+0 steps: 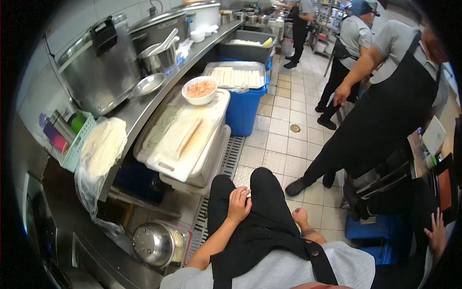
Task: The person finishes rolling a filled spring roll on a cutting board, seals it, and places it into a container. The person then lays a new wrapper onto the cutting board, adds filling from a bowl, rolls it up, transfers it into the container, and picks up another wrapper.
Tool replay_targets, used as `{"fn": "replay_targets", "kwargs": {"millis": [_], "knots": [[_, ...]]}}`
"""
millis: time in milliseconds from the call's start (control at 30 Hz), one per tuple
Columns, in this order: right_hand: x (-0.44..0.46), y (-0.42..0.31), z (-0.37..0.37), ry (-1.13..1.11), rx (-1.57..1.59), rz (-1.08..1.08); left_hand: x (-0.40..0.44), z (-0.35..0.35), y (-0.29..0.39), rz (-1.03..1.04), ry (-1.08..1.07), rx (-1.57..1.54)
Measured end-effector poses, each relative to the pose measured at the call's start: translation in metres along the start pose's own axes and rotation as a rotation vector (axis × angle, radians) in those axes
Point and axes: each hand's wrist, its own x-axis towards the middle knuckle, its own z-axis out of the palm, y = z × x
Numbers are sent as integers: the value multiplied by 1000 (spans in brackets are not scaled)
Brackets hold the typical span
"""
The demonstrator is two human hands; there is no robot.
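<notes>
My left hand (239, 204) rests on my apron over my lap, its fingers curled together. A small white item (249, 195) shows at its fingertips, too little visible to name. Beside my right thigh hangs my right hand (301, 216), closed; its inner side is hidden. Ahead to the left lies a white cutting board (204, 150) with a long filled dough roll (190, 138) on a flat dough sheet (174, 137). At the board's far end stands a white bowl (200, 99) of pinkish shredded filling. Neither hand touches the board or bowl.
A tray of white rolls (238, 77) sits on a blue bin (243, 113). Along the left, a steel counter (159, 94) carries large pots and a plastic-wrapped dough stack (103, 144). Co-workers stand at right, one person's shoe (296, 187) near my knees. A steel colander (153, 244) sits low left.
</notes>
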Motion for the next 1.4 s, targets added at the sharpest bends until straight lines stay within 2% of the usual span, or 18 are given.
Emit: {"fn": "replay_targets", "kwargs": {"millis": [67, 133, 200, 300, 367, 567, 733, 1267, 1400], "knots": [[34, -1, -4, 85, 15, -76, 0, -3, 2, 36, -16, -2], [77, -37, -23, 193, 204, -103, -4, -4, 4, 50, -19, -2], [112, -91, -50, 322, 261, -184, -2, 0, 0, 36, -1, 0], [134, -180, -88, 393, 429, -367, -1, -2, 2, 33, 12, -15], [134, -228, -102, 223, 565, -323, -3, -4, 2, 18, 34, -13], [99, -313, -89, -9, 900, -453, 0, -5, -2, 19, 61, -24], [82, -342, -100, -57, 903, -468, -2, -8, 0, -3, 84, -40], [78, -346, -101, -130, 1035, -359, 2, -6, -2, -10, 98, -43], [66, -343, -103, -391, 1310, -186, 0, -6, -2, -25, 105, -48]]}}
